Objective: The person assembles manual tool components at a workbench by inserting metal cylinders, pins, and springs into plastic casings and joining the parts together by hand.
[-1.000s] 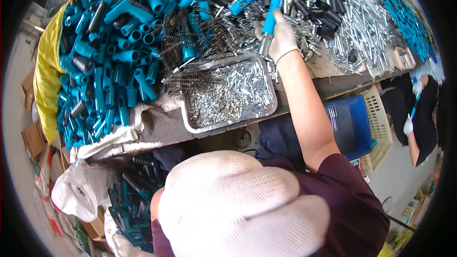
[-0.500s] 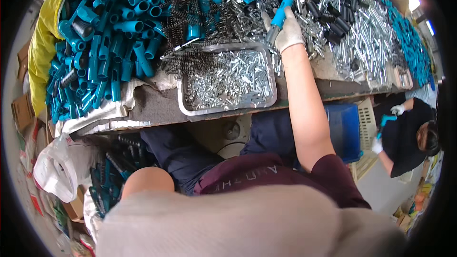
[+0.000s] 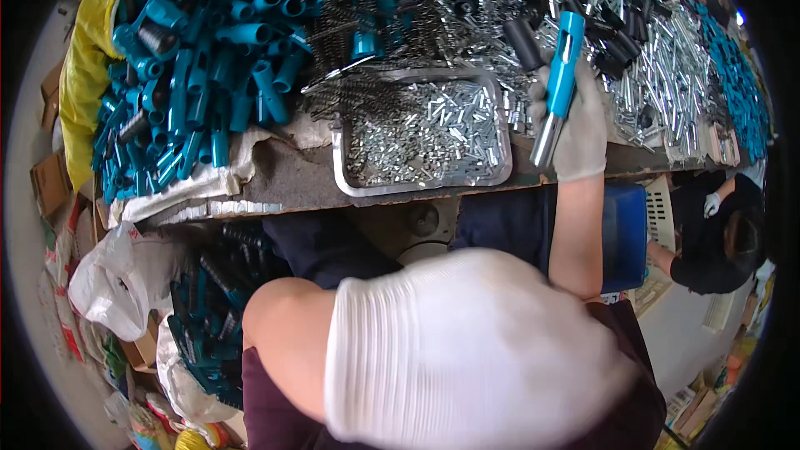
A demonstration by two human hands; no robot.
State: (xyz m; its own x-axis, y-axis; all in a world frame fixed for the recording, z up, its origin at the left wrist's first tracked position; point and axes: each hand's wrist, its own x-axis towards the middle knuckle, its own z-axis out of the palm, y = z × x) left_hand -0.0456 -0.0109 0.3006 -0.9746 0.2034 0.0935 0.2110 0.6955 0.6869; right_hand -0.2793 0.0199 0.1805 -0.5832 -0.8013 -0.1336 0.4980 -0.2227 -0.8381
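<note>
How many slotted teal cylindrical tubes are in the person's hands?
1 slotted teal cylindrical tube, in the white-gloved right hand; the blurred white-gloved left hand may hide another.

**A workshop stocked with loose parts in bulk**

This looks like a workshop or small factory floor. Unboxed parts cover a long, worn desk point(image 3: 287, 171): teal housings point(image 3: 200, 87) piled at left, dark springs point(image 3: 354, 0) in the middle, black sleeves point(image 3: 523, 43) and bright metal pins point(image 3: 667, 58) at right. A shallow tray point(image 3: 354, 190) at the near edge holds small metal pieces. White knitted gloves cover the left hand point(image 3: 467, 350) and the right hand point(image 3: 587, 121), which holds a teal tube point(image 3: 563, 75). At far left hangs a yellow sack point(image 3: 83, 75), with cardboard boxes point(image 3: 50, 186) below; at right, a blue crate point(image 3: 623, 233) and a gloved co-worker point(image 3: 700, 237).
</note>
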